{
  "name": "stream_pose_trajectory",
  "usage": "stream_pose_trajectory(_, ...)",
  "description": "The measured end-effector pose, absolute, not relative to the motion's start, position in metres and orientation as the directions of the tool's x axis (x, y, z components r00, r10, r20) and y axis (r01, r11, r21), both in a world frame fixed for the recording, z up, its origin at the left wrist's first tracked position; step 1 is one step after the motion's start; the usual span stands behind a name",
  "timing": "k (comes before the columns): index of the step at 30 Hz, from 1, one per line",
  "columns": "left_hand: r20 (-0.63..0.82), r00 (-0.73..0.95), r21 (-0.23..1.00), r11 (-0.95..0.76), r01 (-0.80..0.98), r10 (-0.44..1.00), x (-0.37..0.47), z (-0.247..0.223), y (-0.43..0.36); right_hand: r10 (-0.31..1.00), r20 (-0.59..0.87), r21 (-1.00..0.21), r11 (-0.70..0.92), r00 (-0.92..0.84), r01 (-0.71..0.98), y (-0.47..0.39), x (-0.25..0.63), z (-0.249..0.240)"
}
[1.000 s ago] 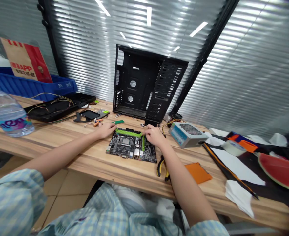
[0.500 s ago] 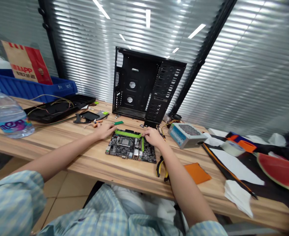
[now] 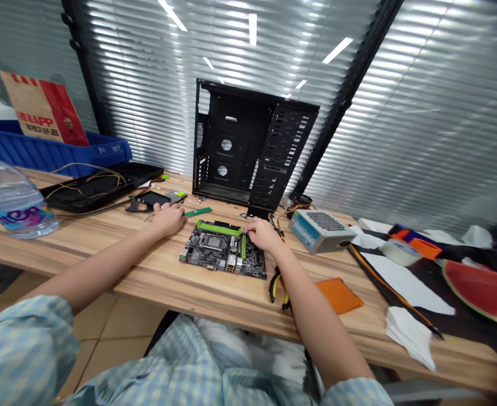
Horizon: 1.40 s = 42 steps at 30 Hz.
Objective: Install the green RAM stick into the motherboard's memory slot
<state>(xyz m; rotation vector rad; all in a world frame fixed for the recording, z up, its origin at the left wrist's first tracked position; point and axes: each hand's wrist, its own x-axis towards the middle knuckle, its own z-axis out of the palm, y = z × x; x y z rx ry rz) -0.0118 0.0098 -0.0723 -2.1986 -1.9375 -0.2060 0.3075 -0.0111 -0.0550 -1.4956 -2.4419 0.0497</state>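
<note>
A motherboard with bright green slots lies flat on the wooden table in front of me. My right hand is at its far right part, with fingers closed at the end of the long green slot. Left of the board, my left hand rests low over the table with its fingers curled down. Whatever lies under those fingers is hidden. Beside its fingertips is a green memory stick, behind the board. A phone-like black frame lies just beyond the left hand.
An open black computer case stands at the back. A power supply, yellow-black pliers and an orange sheet are on the right. A water bottle and blue bin stand left.
My left hand has moved left, away from the motherboard's far left corner, and now covers the small orange items that showed beside it. My right hand stays at the board.
</note>
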Motion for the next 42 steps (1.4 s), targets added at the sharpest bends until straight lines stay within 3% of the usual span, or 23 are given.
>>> stream_pose_trajectory(7, 0.242, 0.142, -0.063, -0.131, 0.989, 0.96, -0.012, -0.07, 0.011, 0.874, 0.231, -0.162, 0.468, -0.428, 0.868, -0.013, 0.307, -0.054)
stream_pose_trajectory(19, 0.269, 0.071, 0.036, -0.084, 0.996, 0.961, -0.012, -0.065, 0.011, 0.868, 0.229, -0.146, 0.478, -0.441, 0.866, -0.013, 0.307, -0.054)
stream_pose_trajectory(23, 0.303, 0.01, 0.165, -0.063, 0.984, 0.953, -0.01, -0.066, 0.011, 0.87, 0.22, -0.144, 0.476, -0.441, 0.868, -0.013, 0.307, -0.053)
stream_pose_trajectory(27, 0.358, -0.02, 0.39, -0.13, 0.911, 0.934, -0.012, -0.07, 0.015, 0.872, 0.22, -0.147, 0.473, -0.437, 0.869, -0.013, 0.306, -0.053)
stream_pose_trajectory(30, 0.412, -0.026, 0.64, -0.269, 0.72, 0.911, -0.011, -0.075, 0.02, 0.874, 0.222, -0.146, 0.467, -0.431, 0.872, -0.014, 0.306, -0.053)
stream_pose_trajectory(33, 0.371, -0.065, 0.842, -0.307, 0.443, 0.926, -0.004, -0.078, 0.021, 0.873, 0.228, -0.134, 0.467, -0.432, 0.874, -0.017, 0.304, -0.051)
stream_pose_trajectory(38, 0.373, -0.059, 0.902, -0.347, 0.257, 0.926, 0.01, -0.073, 0.013, 0.852, 0.273, -0.137, 0.494, -0.446, 0.859, -0.026, 0.297, -0.042)
stream_pose_trajectory(42, 0.422, 0.0, 0.886, -0.413, 0.212, 0.907, 0.015, -0.069, 0.004, 0.794, 0.334, -0.261, 0.596, -0.509, 0.759, -0.036, 0.287, -0.035)
